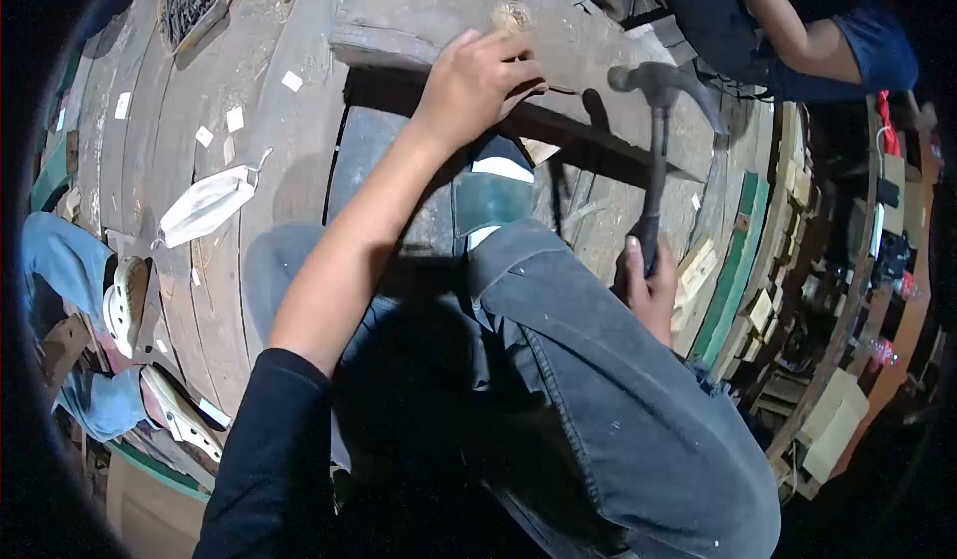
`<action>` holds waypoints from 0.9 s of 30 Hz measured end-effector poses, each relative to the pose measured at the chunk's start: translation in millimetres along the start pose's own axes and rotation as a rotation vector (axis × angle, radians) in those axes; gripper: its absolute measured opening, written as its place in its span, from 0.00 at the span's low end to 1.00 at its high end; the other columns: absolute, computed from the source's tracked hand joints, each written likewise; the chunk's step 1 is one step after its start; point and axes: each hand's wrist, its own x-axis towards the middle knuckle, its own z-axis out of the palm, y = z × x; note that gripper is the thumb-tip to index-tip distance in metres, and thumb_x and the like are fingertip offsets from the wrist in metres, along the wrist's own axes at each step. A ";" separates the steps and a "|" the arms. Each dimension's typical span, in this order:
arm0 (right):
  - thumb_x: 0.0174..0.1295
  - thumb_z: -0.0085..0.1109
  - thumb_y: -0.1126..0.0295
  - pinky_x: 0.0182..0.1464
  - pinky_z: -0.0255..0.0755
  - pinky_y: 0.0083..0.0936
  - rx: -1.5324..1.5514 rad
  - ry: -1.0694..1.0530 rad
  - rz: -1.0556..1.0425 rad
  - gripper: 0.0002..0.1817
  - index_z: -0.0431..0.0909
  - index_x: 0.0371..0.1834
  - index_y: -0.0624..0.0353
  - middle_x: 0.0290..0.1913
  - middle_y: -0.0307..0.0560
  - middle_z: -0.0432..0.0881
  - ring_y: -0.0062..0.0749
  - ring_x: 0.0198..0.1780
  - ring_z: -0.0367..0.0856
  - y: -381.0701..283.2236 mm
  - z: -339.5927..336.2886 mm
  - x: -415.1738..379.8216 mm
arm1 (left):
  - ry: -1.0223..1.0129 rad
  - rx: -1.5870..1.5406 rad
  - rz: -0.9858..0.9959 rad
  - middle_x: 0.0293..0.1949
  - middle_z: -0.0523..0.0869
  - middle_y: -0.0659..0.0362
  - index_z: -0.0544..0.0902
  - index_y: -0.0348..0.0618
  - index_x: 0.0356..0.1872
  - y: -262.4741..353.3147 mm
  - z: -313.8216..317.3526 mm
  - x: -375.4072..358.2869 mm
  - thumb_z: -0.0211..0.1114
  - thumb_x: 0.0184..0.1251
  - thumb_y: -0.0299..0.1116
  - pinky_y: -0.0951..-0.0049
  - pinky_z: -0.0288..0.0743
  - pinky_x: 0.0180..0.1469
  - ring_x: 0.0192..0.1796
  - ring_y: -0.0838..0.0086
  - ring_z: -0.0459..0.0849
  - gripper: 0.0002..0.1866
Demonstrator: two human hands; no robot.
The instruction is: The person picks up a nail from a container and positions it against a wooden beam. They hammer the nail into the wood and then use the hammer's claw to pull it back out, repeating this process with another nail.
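My left hand [480, 85] rests at the edge of a thick wooden beam [399, 25], fingers bent together around a thin, dark nail-like piece [561, 88] that points right. In my right hand [653, 288] is the dark handle of a claw hammer [658, 150]. The hammer's head is raised near the beam's right part, apart from my left hand. Below the beam, a shoe with a green band [495, 200] shows between my legs, on the plank surface.
An open box of nails [191, 5] lies at the upper left. A white face mask [209, 205] and paper scraps lie on the planks. Another person's arm [812, 45] is at the upper right; another person's shoes [125, 305] are at the left. Wood pieces [763, 310] line the right.
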 end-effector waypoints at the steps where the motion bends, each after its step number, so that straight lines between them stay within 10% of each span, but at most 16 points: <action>1: 0.75 0.56 0.64 0.31 0.63 0.23 0.016 0.047 0.025 0.12 0.73 0.44 0.64 0.26 0.38 0.70 0.23 0.29 0.67 -5.0 -1.5 -3.8 | 0.006 0.013 0.006 0.36 0.84 0.62 0.88 0.46 0.34 -0.4 1.2 0.8 0.75 0.54 0.36 0.67 0.74 0.44 0.42 0.66 0.83 0.09; 27: 0.75 0.52 0.69 0.29 0.64 0.26 0.034 0.104 -0.075 0.08 0.72 0.45 0.63 0.25 0.39 0.72 0.23 0.26 0.69 5.4 2.9 -7.9 | -0.004 -0.082 -0.081 0.35 0.82 0.56 0.87 0.40 0.33 3.9 -1.8 3.8 0.76 0.53 0.31 0.62 0.80 0.42 0.39 0.61 0.84 0.09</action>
